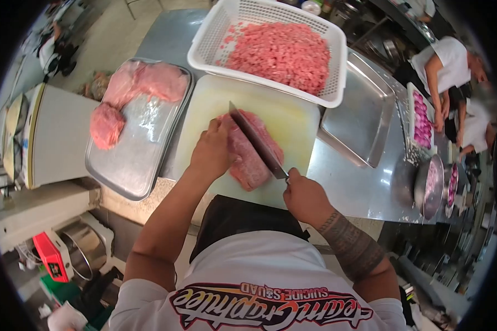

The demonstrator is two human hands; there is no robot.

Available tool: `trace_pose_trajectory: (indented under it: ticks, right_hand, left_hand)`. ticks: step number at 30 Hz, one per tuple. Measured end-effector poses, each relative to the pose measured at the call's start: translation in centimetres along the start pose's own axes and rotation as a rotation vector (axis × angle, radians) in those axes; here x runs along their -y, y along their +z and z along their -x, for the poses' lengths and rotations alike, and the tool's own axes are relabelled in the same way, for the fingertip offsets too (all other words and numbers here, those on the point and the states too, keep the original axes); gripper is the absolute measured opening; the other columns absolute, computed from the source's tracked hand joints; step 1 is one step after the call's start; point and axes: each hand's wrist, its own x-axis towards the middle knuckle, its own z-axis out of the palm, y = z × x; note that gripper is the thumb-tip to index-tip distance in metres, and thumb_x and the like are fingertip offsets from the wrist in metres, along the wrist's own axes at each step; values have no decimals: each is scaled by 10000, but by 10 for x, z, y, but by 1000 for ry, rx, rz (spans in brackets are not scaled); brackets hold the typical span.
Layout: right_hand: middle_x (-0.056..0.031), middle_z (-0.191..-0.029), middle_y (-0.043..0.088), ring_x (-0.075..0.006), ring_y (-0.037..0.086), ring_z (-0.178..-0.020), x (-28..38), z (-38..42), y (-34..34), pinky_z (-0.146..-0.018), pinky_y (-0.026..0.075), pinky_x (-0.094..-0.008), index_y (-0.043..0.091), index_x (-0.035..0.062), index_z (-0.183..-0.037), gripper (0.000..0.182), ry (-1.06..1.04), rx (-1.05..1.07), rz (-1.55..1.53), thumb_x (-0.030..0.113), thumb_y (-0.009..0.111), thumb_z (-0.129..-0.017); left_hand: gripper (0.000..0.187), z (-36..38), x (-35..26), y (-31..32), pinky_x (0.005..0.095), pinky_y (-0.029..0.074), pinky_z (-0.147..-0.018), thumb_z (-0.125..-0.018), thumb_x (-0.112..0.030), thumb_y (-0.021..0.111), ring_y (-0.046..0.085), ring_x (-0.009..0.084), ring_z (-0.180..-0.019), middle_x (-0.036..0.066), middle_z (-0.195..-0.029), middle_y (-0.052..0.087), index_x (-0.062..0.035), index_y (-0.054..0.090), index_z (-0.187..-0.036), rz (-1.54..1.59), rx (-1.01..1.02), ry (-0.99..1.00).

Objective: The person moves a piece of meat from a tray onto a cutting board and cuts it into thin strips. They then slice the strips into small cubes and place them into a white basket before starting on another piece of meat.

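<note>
A large piece of raw meat [247, 161] lies on the white cutting board [298, 113] in front of me. My left hand [211, 148] grips its left side, fingers curled against the upper edge. In my right hand [306, 197] is the handle of a wide-bladed knife [255, 139]. The blade slants across the meat from lower right to upper left, its tip past the far edge and close to my left fingers. Its lower edge overlaps the meat in this view.
A white perforated basket [204, 55] of diced meat [281, 52] stands behind the board. Left is a metal tray [143, 165] with larger meat pieces [143, 83]; right, an empty metal pan [364, 110]. Co-workers [442, 66] stand at far right near red onions [421, 121] and a metal bowl [428, 187].
</note>
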Motion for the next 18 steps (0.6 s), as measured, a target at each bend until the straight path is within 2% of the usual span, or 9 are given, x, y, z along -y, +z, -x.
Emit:
trace_pose_trajectory:
  ticks: [6,9,12,18]
  right_hand:
    - [-261,-835,695,-460,705,-782,33,11,-43,-721,564,-549,488,-30,-1042,206,63,41,-57,83,606,-917]
    - [-264,-838,695,-464,703,-798,39,13,-53,-734,560,-552,490,-36,-1038,198,68,83,-57,78,600,-920]
    - [-261,-833,694,-461,701,-810,42,10,-61,-739,560,-549,493,-37,-1037,191,58,118,-34,71,597,-920]
    - [-261,-842,696,-452,706,-821,52,-22,-56,-751,565,-538,509,-53,-1089,229,31,155,28,63,607,-917]
  left_hand:
    - [937,-10,-5,-13,481,596,-997,-681,-202,978,642,443,-1200,196,-1437,503,-72,447,-1442,-107,139,-9]
    - [877,-9,-5,-13,481,599,-1000,-685,-197,975,643,442,-1197,196,-1441,497,-74,467,-1388,-94,123,0]
    - [915,-8,-4,-13,516,569,-1008,-662,-136,969,621,463,-1220,198,-1444,501,-56,462,-1420,-52,127,-13]
    - [903,-7,0,-11,508,553,-1041,-685,-99,945,563,474,-1294,205,-1508,468,-49,458,-1444,-10,124,-13]
